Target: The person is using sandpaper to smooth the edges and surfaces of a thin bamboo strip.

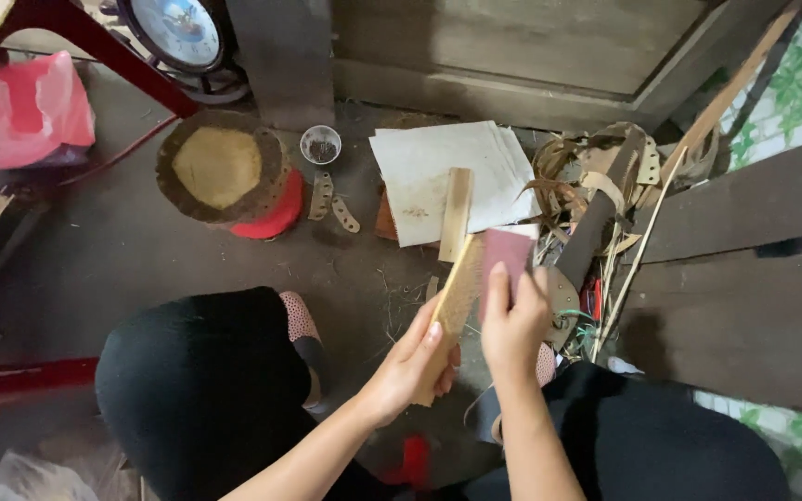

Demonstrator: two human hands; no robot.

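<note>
My left hand (410,364) grips the lower end of a flat, pale wooden slat (453,301) that tilts up and to the right. My right hand (512,320) presses a folded reddish-brown sheet, like sandpaper (505,252), against the slat's upper edge. Both hands are held above the dirt floor between my knees, which are clad in black.
On the floor ahead lie white paper sheets (447,172) with a second wooden slat (457,213) on top. A round stump-like block on a red base (225,176) and a small cup (321,145) stand left. Curled strips and scraps (596,186) pile right beside dark boards (744,278).
</note>
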